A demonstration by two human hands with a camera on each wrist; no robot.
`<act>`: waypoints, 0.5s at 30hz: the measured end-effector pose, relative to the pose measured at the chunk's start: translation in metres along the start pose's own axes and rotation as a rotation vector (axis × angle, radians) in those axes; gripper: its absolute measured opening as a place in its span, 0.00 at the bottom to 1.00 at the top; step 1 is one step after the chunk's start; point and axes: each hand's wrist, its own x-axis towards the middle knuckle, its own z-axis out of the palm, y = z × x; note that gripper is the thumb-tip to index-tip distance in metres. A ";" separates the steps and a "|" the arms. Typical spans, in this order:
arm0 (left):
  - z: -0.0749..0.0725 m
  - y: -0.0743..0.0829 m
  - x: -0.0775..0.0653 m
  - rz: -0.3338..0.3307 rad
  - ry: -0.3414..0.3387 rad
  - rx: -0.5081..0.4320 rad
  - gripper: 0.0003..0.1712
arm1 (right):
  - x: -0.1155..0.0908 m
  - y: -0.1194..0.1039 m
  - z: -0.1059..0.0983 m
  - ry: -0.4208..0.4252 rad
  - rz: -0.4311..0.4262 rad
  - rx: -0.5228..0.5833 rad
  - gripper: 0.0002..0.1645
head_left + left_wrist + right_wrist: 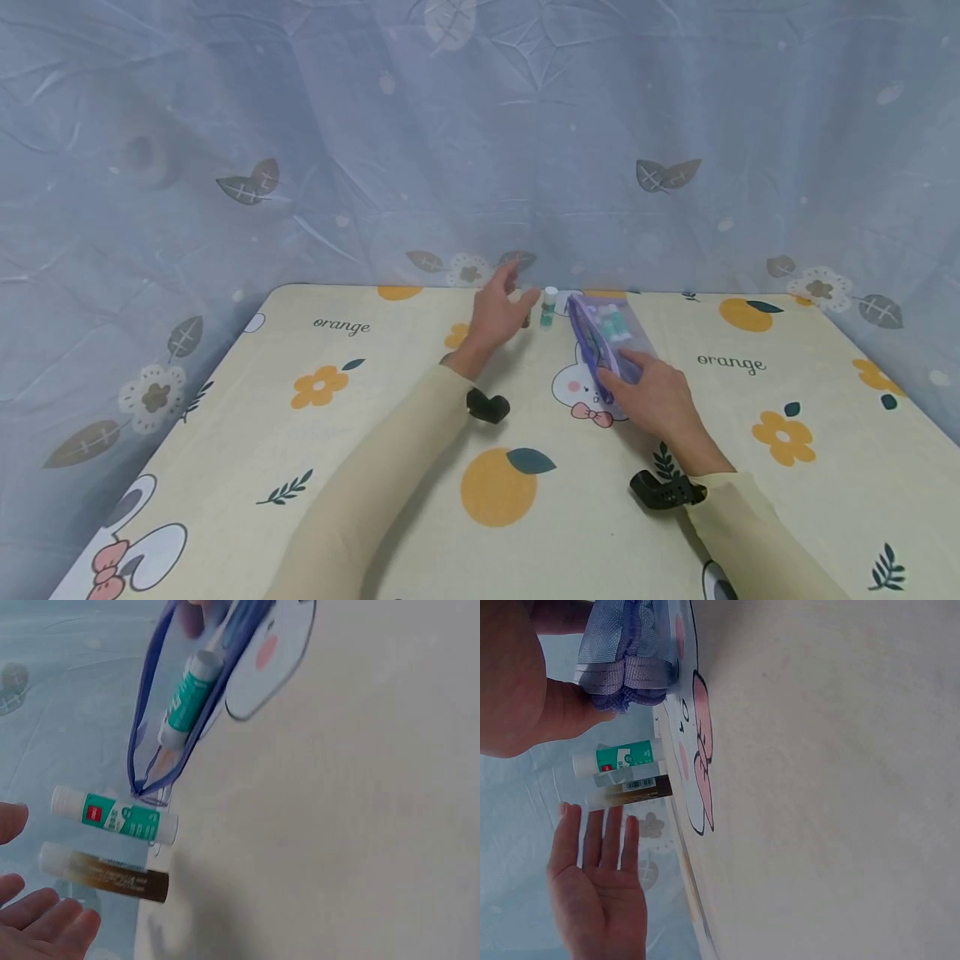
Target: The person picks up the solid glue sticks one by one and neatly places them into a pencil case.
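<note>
My right hand (656,396) pinches the near end of a translucent purple zipper pouch (633,321), thumb on one side and fingers on the other. The pouch gapes along its zipper, and a green and white glue stick (187,705) shows inside. Its zipper end (626,664) is between thumb and fingers in the right wrist view. Left of the pouch, another green and white glue stick (549,307) stands upright on the table. Beside it is a brown tube with a clear top (109,877), mostly hidden by my left hand (495,315) in the head view. That hand reaches close to the tube, fingers extended, holding nothing.
A cream tablecloth (390,367) printed with oranges, flowers and rabbits covers the table. Right behind the table's far edge hangs a blue-grey patterned curtain (480,150). Black straps with small mounts sit on both wrists.
</note>
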 end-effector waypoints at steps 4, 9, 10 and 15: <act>0.005 -0.002 -0.001 -0.071 0.010 -0.115 0.37 | 0.000 0.000 0.000 -0.001 0.001 0.000 0.47; 0.008 -0.001 0.000 -0.120 0.033 -0.216 0.36 | 0.000 -0.001 0.001 0.005 -0.001 0.003 0.46; 0.008 -0.001 0.000 -0.128 0.038 -0.227 0.36 | 0.000 -0.001 0.001 0.007 -0.001 0.004 0.46; 0.010 0.001 -0.001 -0.166 0.055 -0.263 0.35 | 0.000 0.000 0.000 0.009 -0.008 0.008 0.46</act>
